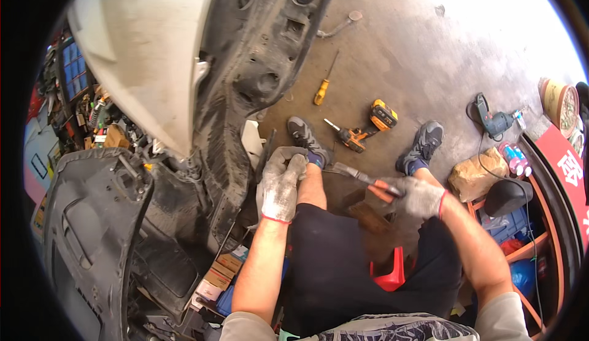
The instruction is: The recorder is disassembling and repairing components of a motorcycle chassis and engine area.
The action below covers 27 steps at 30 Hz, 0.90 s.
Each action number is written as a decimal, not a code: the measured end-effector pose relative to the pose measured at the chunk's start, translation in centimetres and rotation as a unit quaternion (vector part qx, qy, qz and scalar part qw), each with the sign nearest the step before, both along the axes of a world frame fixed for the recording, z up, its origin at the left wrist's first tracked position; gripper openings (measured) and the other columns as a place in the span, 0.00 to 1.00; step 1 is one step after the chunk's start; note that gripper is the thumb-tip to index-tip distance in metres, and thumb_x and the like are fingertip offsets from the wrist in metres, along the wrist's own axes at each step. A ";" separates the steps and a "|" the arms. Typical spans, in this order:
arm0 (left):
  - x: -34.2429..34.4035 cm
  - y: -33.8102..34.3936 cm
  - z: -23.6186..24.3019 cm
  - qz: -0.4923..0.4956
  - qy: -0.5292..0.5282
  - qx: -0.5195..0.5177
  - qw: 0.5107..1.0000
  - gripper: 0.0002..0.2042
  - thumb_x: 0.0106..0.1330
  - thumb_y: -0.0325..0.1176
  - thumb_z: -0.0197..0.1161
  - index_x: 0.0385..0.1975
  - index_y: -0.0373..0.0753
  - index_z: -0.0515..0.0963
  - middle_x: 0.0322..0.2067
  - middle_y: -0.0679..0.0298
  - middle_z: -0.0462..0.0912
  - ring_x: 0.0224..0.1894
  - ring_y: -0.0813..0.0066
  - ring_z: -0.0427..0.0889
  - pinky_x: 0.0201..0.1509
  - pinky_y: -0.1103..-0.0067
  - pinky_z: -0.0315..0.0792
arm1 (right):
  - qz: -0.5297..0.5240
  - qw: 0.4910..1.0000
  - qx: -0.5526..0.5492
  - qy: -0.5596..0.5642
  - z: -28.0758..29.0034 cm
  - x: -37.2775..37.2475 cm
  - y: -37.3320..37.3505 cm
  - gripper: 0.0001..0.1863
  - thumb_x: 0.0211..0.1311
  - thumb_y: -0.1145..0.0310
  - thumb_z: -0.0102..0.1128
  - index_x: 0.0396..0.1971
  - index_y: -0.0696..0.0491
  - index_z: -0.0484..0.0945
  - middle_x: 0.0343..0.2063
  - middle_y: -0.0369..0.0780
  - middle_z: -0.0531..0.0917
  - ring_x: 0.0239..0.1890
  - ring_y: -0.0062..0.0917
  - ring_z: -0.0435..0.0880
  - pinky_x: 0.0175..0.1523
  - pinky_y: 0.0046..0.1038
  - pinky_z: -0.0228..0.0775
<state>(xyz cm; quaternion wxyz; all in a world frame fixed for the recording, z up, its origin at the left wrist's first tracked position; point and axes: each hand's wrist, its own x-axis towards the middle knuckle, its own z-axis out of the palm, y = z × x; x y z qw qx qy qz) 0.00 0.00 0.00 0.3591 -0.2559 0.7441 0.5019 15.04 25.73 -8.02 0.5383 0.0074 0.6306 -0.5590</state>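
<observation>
My left hand [283, 184], in a grey-white work glove with a red cuff, has its fingers curled in beside the dark edge of a large car bumper [270, 58]. Whatever those fingers hold, if anything, is hidden. My right hand [417, 197], gloved alike, grips a slim hand tool [354, 173] with a dark handle and a flat greyish end. The tool points left toward my left hand, and its exact kind cannot be made out. Bare fingertips show at the glove's front. A yellow-and-black cordless drill [362, 135] lies on the floor between my shoes.
A yellow-handled screwdriver [322, 91] lies farther off on the concrete. On the right are a corded drill [496, 122], a brown paper bag [477, 173] and an orange-framed shelf [551, 249]. A red plastic stool [392, 273] shows between my legs. Left stands a dark panel [92, 230].
</observation>
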 end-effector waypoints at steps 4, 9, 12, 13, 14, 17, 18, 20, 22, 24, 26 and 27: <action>-0.3 0.6 -4.4 -0.122 0.008 -0.027 0.992 0.08 0.66 0.27 0.56 0.42 0.33 0.76 0.30 0.68 0.77 0.31 0.84 0.73 0.38 0.84 0.70 | 0.190 0.967 0.170 0.006 -12.0 2.3 -0.7 0.20 0.56 0.64 0.54 0.51 0.48 0.78 0.39 0.44 0.85 0.43 0.37 0.84 0.44 0.35 0.75; 0.1 0.8 -10.0 -0.183 -0.055 -0.057 0.980 0.08 0.65 0.26 0.57 0.41 0.31 0.75 0.30 0.66 0.78 0.32 0.83 0.74 0.40 0.83 0.71 | 0.225 0.931 0.287 0.012 -22.3 6.4 -4.7 0.18 0.68 0.54 0.48 0.44 0.48 0.81 0.36 0.45 0.86 0.42 0.39 0.85 0.46 0.38 0.75; -0.3 0.2 -12.4 -0.212 -0.071 -0.064 0.973 0.06 0.64 0.26 0.58 0.38 0.32 0.75 0.29 0.66 0.78 0.32 0.82 0.75 0.40 0.83 0.71 | 0.227 0.928 0.295 -0.004 -26.7 8.0 -6.7 0.20 0.69 0.52 0.45 0.50 0.46 0.79 0.42 0.44 0.84 0.44 0.38 0.84 0.47 0.40 0.73; -0.5 -0.1 -13.1 -0.237 -0.072 -0.065 0.967 0.06 0.63 0.26 0.58 0.37 0.32 0.75 0.29 0.66 0.78 0.32 0.82 0.75 0.40 0.83 0.71 | 0.211 0.934 0.289 -0.007 -27.8 8.4 -7.4 0.20 0.69 0.52 0.45 0.50 0.46 0.79 0.42 0.44 0.84 0.44 0.38 0.84 0.47 0.40 0.73; -0.6 -0.4 -13.8 -0.263 -0.060 -0.062 0.961 0.04 0.63 0.25 0.58 0.35 0.33 0.74 0.28 0.66 0.78 0.31 0.83 0.74 0.37 0.83 0.71 | 0.249 0.917 0.310 0.044 -28.5 9.0 -8.1 0.18 0.69 0.56 0.45 0.51 0.45 0.78 0.43 0.42 0.82 0.45 0.37 0.82 0.48 0.40 0.72; -0.9 -0.9 -15.3 -0.280 -0.097 -0.023 0.955 0.03 0.62 0.25 0.58 0.34 0.34 0.74 0.26 0.67 0.77 0.29 0.83 0.73 0.34 0.82 0.69 | 0.252 0.864 0.331 0.284 -30.1 10.7 -10.3 0.18 0.65 0.66 0.44 0.53 0.46 0.75 0.45 0.40 0.77 0.50 0.33 0.76 0.52 0.40 0.64; -1.0 -0.8 -16.0 -0.290 -0.085 0.011 0.953 0.03 0.62 0.25 0.58 0.33 0.34 0.74 0.26 0.68 0.76 0.28 0.84 0.72 0.32 0.83 0.68 | 0.201 0.842 0.327 0.380 -30.4 11.6 -11.1 0.18 0.64 0.66 0.45 0.51 0.46 0.77 0.45 0.41 0.78 0.49 0.33 0.77 0.52 0.40 0.66; -1.4 -0.7 -16.7 -0.347 -0.080 0.020 0.934 0.04 0.62 0.27 0.59 0.32 0.34 0.75 0.26 0.68 0.76 0.30 0.82 0.73 0.35 0.82 0.70 | 0.207 0.889 0.284 0.293 -30.5 14.5 -14.9 0.16 0.63 0.65 0.47 0.46 0.47 0.80 0.43 0.42 0.80 0.47 0.35 0.79 0.52 0.41 0.69; -2.3 -0.5 -17.0 -0.380 -0.092 0.025 0.920 0.05 0.61 0.29 0.61 0.31 0.34 0.76 0.26 0.67 0.76 0.32 0.81 0.74 0.38 0.81 0.71 | 0.201 0.947 0.217 0.127 -31.1 18.6 -19.6 0.16 0.60 0.61 0.50 0.42 0.49 0.83 0.42 0.45 0.84 0.45 0.35 0.83 0.50 0.41 0.74; -3.5 -0.3 -17.0 -0.410 -0.098 -0.008 0.907 0.05 0.61 0.29 0.61 0.33 0.35 0.77 0.28 0.64 0.77 0.32 0.78 0.77 0.37 0.79 0.72 | 0.198 0.946 0.232 -0.113 -32.3 23.5 -23.8 0.19 0.60 0.60 0.53 0.50 0.45 0.81 0.54 0.38 0.80 0.54 0.32 0.81 0.55 0.39 0.73; -4.6 -0.1 -17.1 -0.436 -0.056 -0.022 0.898 0.05 0.61 0.28 0.60 0.33 0.35 0.77 0.29 0.60 0.79 0.32 0.71 0.80 0.38 0.75 0.74 | 0.273 0.932 0.188 -0.147 -33.3 29.1 -25.9 0.18 0.63 0.58 0.50 0.50 0.41 0.81 0.54 0.37 0.80 0.55 0.32 0.80 0.56 0.38 0.73; -5.3 0.0 -17.3 -0.447 -0.016 -0.019 0.894 0.04 0.60 0.26 0.61 0.33 0.35 0.77 0.28 0.59 0.80 0.32 0.68 0.81 0.38 0.75 0.74 | 0.274 0.932 0.162 -0.174 -33.5 31.7 -26.5 0.18 0.65 0.56 0.48 0.48 0.42 0.82 0.53 0.38 0.81 0.54 0.33 0.81 0.55 0.38 0.74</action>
